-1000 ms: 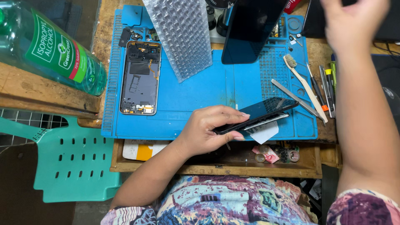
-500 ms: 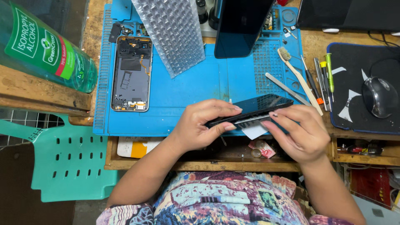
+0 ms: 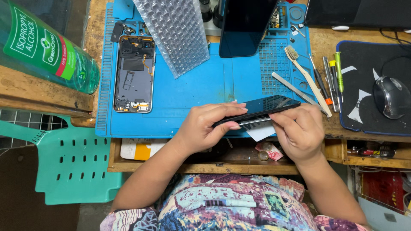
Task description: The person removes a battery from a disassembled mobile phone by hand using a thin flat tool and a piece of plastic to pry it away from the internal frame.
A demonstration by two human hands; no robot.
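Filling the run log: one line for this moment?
left hand: grips phone screen | right hand: at its edge | blue mat beneath

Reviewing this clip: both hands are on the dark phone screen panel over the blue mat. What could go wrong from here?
The screen panel is pinched thin-edge between the left hand and right hand above the blue mat; uneven pressure could flex or crack it. A slip might drop it toward the open drawer below. The white tab hanging under it may snag or tear.
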